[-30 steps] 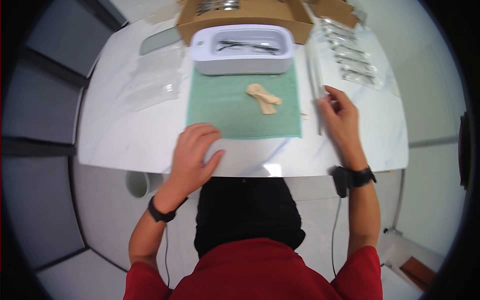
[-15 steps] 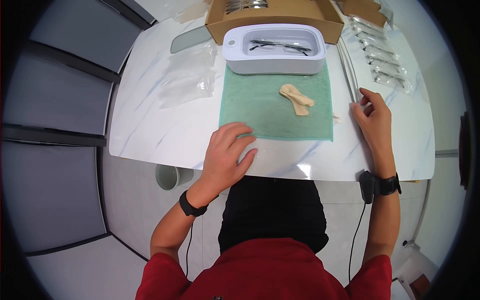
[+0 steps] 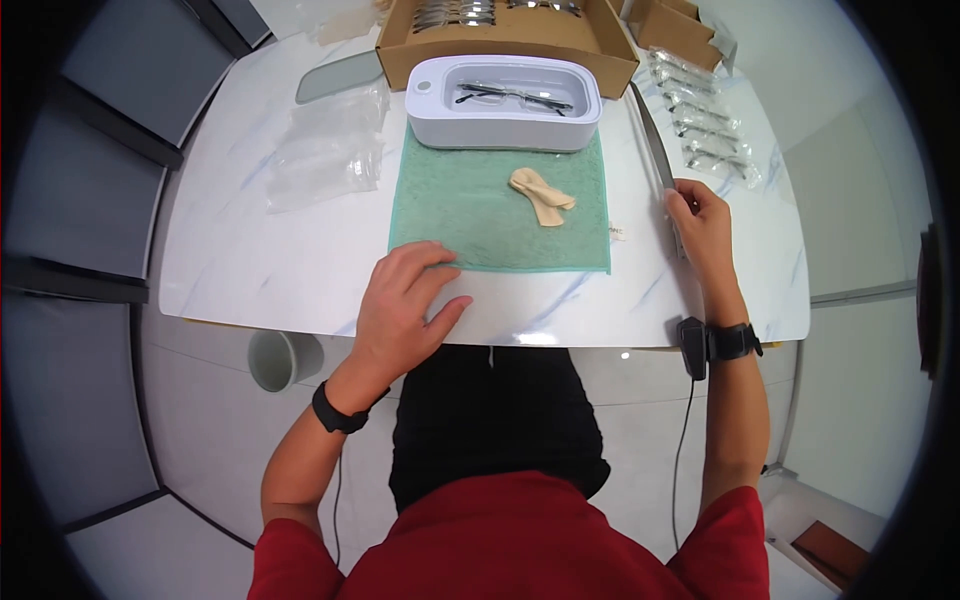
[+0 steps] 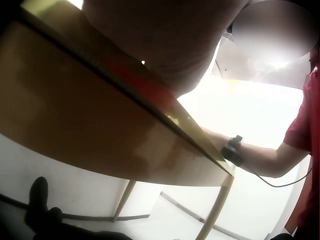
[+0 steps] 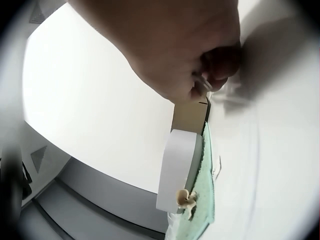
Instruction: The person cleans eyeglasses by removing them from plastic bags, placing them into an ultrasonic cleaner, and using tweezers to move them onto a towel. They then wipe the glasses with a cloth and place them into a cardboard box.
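Note:
My right hand pinches a pair of long metal tweezers at the table's right side, their tips pointing away toward the cardboard box. In the right wrist view the curled fingers hide most of them. Fingers loosely bent, my left hand rests at the front left edge of a green towel and holds nothing. On the towel's far end stands a white ultrasonic cleaner without a lid, a pair of eyeglasses lying inside it. A crumpled beige cloth lies on the towel.
Behind the cleaner an open cardboard box holds several eyeglasses. Bagged eyeglasses lie in a row at the right. Clear plastic bags and a grey lid lie at the left. A bin stands on the floor.
The tweezers have turned in my right hand, from two spread prongs to one dark side. My left hand stays by the towel. The head view swung sideways and back.

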Demonstrator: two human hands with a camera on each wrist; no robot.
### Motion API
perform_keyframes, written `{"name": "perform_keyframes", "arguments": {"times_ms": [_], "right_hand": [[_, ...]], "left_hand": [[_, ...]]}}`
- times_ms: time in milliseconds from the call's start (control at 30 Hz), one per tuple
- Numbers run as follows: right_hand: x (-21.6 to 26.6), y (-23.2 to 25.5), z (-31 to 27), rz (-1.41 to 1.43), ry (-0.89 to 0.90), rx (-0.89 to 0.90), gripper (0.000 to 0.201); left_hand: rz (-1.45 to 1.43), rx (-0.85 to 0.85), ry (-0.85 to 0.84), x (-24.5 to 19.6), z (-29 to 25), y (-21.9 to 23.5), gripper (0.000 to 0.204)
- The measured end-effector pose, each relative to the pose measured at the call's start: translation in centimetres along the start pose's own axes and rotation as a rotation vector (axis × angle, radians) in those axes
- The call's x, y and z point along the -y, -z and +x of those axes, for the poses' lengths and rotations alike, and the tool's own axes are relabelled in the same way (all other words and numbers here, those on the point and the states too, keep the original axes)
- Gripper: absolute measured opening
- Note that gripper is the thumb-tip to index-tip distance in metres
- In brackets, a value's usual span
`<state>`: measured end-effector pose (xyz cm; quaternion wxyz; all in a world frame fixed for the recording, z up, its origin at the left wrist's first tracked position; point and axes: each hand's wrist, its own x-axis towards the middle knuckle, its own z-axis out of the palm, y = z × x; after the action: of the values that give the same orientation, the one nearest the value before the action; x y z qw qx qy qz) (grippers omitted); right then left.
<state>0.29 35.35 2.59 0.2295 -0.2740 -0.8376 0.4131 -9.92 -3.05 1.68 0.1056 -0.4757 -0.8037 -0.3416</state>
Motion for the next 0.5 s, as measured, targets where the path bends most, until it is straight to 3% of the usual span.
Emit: {"name": "perform_keyframes", "arguments": {"times_ms": [67,200,367,500], "right_hand": [[1.2,1.3,-1.0,0.145,-0.041,0.009,0.029],[4.9,3.3,-3.2,0.235,0.073,-0.068,0.029],[7.1,5.6,-3.1,0.14,0.185,0.03,0.024],[7.3,5.2,-3.0,0.123,0.179,0.076,0.02]], "left_hand": [[-0.011,-0.007,-0.001,0.1,-0.1,0.0,0.03],[-0.027,-0.002,0.011,0.2,-0.4,0.2,0.033],[-0.055,0.025,0.056,-0.2,-0.2,0.5,0.041],[-0.085,0.064,-0.074,-3.1,1.6,1.5,0.048]]}}
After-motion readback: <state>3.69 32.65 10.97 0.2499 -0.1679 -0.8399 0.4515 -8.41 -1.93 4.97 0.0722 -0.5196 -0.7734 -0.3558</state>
